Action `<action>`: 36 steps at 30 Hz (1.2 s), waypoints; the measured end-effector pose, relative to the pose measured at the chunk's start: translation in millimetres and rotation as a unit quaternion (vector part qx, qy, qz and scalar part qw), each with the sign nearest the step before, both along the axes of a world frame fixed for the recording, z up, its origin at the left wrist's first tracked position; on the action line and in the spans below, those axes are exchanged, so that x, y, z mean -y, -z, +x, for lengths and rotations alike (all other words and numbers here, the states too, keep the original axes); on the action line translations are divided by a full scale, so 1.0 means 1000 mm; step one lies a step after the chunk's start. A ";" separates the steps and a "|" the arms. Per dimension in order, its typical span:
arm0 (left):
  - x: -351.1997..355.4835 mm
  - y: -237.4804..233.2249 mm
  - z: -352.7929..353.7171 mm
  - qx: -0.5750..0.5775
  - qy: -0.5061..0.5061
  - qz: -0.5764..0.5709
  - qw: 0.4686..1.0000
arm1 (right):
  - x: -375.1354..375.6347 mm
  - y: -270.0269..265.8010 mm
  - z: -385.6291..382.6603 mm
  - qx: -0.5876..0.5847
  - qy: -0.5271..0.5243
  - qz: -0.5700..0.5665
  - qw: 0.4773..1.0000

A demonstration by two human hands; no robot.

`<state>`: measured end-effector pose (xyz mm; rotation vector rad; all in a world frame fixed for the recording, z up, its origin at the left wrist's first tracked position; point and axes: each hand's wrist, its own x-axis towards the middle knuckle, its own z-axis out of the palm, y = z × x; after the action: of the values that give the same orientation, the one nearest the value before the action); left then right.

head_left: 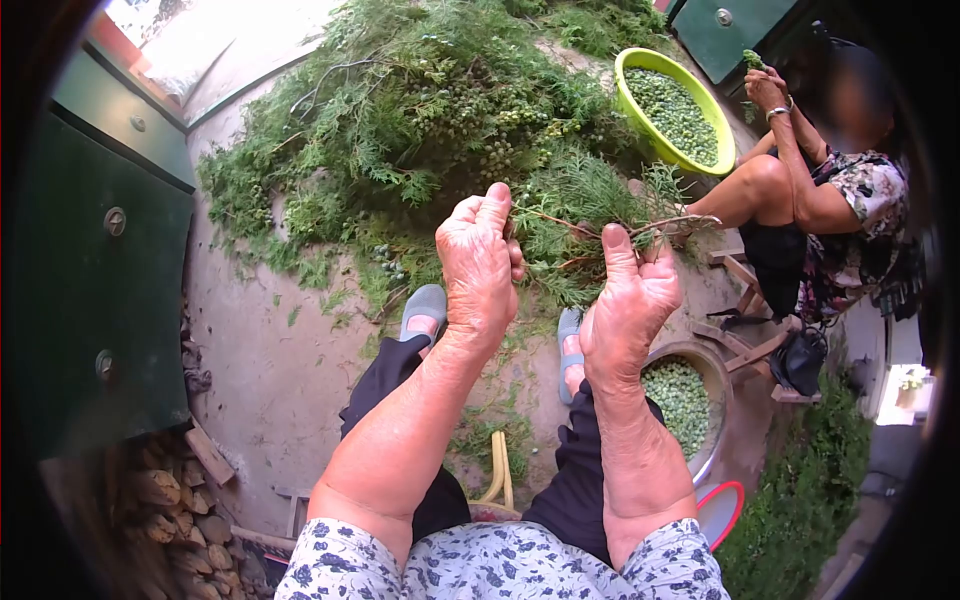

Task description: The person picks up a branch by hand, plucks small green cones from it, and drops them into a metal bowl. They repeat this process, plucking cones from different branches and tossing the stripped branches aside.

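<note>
Both my hands are raised in front of me over the floor. My right hand [630, 300] is closed around the brown woody stem of an evergreen sprig [590, 190], and its feathery green leaves spread out beyond my fingers. My left hand [478, 265] is pinched, thumb up, at a thin twig of the same sprig; its fingertips are partly hidden behind the hand. Just past my hands lies a large heap of cut evergreen branches [400, 130] with small pale green berries among the foliage.
A yellow-green basin [628, 95] of green berries stands at the back right. Another person [790, 190] sits beside it, holding a sprig. A metal basin [722, 420] of berries is by my right leg. Green cabinets [110, 290] and stacked firewood [185, 510] line the left.
</note>
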<state>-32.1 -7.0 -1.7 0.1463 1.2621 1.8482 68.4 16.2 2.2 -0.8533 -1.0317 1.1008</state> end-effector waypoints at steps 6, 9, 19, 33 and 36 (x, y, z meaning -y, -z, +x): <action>-0.003 0.007 -0.030 0.046 -0.038 0.006 0.998 | -0.017 -0.016 0.017 -0.015 0.045 0.034 0.998; -0.003 0.008 -0.022 0.171 0.035 0.037 0.984 | -0.030 -0.002 0.024 -0.083 0.053 -0.103 0.990; 0.002 0.006 0.002 0.164 0.189 0.052 0.967 | -0.046 0.017 0.038 -0.170 0.007 -0.226 0.959; 0.007 -0.007 0.016 0.021 0.310 0.050 0.949 | -0.041 0.016 0.035 -0.224 -0.061 -0.263 0.936; 0.008 -0.009 0.015 0.134 0.323 0.053 0.935 | -0.053 0.027 0.038 -0.245 -0.061 -0.323 0.912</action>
<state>-17.0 -15.4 6.9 0.3160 0.7934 1.3060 106.5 68.9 -25.1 -0.9582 -0.2884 1.7015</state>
